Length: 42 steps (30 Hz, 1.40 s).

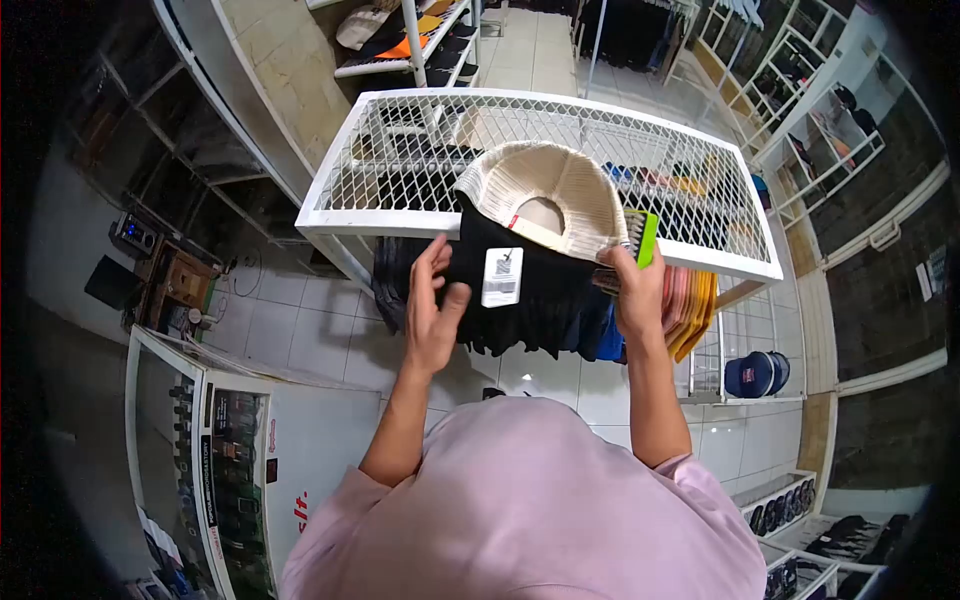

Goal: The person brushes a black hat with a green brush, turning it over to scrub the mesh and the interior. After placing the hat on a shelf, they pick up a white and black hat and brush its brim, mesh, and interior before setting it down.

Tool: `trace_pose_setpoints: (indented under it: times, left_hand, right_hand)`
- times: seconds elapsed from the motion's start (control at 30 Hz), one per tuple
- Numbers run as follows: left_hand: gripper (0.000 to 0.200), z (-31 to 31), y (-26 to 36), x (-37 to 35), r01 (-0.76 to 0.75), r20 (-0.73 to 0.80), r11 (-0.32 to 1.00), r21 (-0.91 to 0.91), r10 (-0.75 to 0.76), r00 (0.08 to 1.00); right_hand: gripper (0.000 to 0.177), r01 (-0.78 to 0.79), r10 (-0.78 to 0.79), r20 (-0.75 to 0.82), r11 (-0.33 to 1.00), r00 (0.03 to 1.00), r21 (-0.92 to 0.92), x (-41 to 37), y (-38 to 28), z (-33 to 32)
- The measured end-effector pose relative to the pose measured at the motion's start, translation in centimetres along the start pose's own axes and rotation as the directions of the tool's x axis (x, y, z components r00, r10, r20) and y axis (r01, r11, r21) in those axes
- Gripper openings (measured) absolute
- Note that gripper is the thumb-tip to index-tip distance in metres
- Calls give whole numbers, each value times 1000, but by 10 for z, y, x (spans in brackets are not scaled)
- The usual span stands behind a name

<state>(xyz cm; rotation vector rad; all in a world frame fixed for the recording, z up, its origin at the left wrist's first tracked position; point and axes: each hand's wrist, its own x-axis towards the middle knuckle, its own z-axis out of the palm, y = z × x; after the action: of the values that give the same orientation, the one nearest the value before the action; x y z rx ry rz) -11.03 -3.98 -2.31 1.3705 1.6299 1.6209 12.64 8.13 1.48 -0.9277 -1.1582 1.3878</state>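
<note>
A cream cap [480, 182] with a round opening and a small red label sits at the near edge of the white mesh-topped rack [400, 222]. My right hand [636, 285] is closed at the cap's right edge around a lime-green brush [648, 240] with pale bristles; its fingers are partly hidden. Left of the cap, my left hand [433, 312] is open, fingers apart, with nothing in it. Between my hands a white tag [502, 277] with a printed code lies against black cloth [540, 290]; what it is attached to I cannot make out.
Coloured garments [695, 300] hang beneath the rack. A navy cap [752, 374] is on a low wire shelf at right. A glass display case [235, 470] stands at lower left. Shelves with caps [425, 45] rise behind the rack, and dark clothes [625, 35] hang farther back.
</note>
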Motion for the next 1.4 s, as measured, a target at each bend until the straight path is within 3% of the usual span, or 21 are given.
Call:
trace_pose_setpoints:
  times: [0.1, 0.17, 0.23, 0.33, 0.43, 0.5, 0.53, 0.57, 0.63, 0.7, 0.73, 0.77, 0.83, 0.9, 0.97, 1.0, 1.13, 1.23, 1.3, 1.37, 1.4]
  left_hand:
    - [84, 7, -15, 12, -82, -74, 990, 111, 90, 993]
    - [74, 2, -2, 14, 71, -8, 988, -137, -72, 997]
    - [52, 1, -5, 17, 50, -114, 995, -81, -59, 992]
    - [48, -8, 1, 18, 104, -120, 995, -4, -104, 987]
    - [45, -10, 0, 19, 16, -170, 996, 84, -2, 985]
    - [43, -10, -9, 20, 38, -260, 995, 91, -13, 966]
    - [42, -13, -4, 20, 75, -264, 994, 80, -52, 963]
    - [42, -15, -3, 20, 74, -266, 994, 80, -50, 963]
    - [41, -20, -3, 19, 138, -271, 966, 220, -75, 960]
    - [41, -19, 3, 18, 127, -259, 962, 242, -62, 964]
    - [41, -16, 6, 18, 110, -239, 959, 261, -47, 970]
    - [41, -14, 9, 18, 106, -233, 960, 261, -44, 971]
    - [40, -8, 13, 17, 64, -159, 959, 275, -21, 987]
    - [38, -4, 19, 17, 36, -141, 968, 249, 0, 990]
    - [34, -2, 27, 13, 17, -56, 956, 294, 0, 998]
    - [31, -1, 23, 12, -77, -41, 943, 325, 95, 995]
    - [31, 1, 28, 8, -71, -49, 976, 207, 82, 995]
    - [32, 4, 17, 8, -15, -33, 966, 257, 24, 999]
    - [33, 3, 29, 7, 16, 53, 952, 307, -34, 998]
    - [33, 2, 24, 7, 28, 64, 949, 314, -50, 997]
    - [33, 2, 24, 6, 26, 71, 949, 315, -51, 996]
  right_hand:
    - [26, -99, 98, 18, 995, 995, 23, -6, 3, 16]
    - [27, -127, 126, 45, 991, 991, 31, -7, 5, 20]
    - [35, -136, 135, 85, 991, 987, 9, -8, 4, 25]
    - [50, -126, 125, 174, 992, 977, -11, -5, 4, 26]
    - [58, -97, 104, 257, 994, 961, -40, -2, -1, 32]
    - [60, 31, -2, 290, 995, 957, -96, 3, 3, 33]
    - [60, 163, -122, 218, 970, 968, -180, 2, -4, 38]
    - [61, 106, -83, 131, 978, 988, -181, 0, -14, 36]
    - [63, 214, -235, 160, 967, 959, 136, 3, -24, 34]
    - [66, 296, -305, 157, 952, 939, 79, -3, -31, 46]
    - [67, 494, -462, 200, 854, 864, -162, -1, -31, 54]
    - [68, 648, -586, 280, 660, 761, -380, 0, -30, 62]
    - [73, 649, -514, 397, 625, 760, -434, -7, -30, 79]
    - [76, 548, -346, 477, 737, 808, -394, -8, -33, 93]
    - [73, 581, -385, 488, 732, 783, -355, -4, -23, 102]
    - [73, 557, -340, 494, 728, 800, -400, -3, -23, 102]
    - [69, 577, -377, 438, 576, 816, -579, 22, -19, 93]
    - [71, 554, -397, 393, 501, 830, -664, 22, -19, 87]
    - [71, 373, -129, 461, 788, 878, -490, -2, -39, 93]
    - [71, 458, -179, 529, 760, 830, -461, 5, -19, 86]
    - [71, 522, -254, 494, 664, 831, -536, 15, -11, 79]
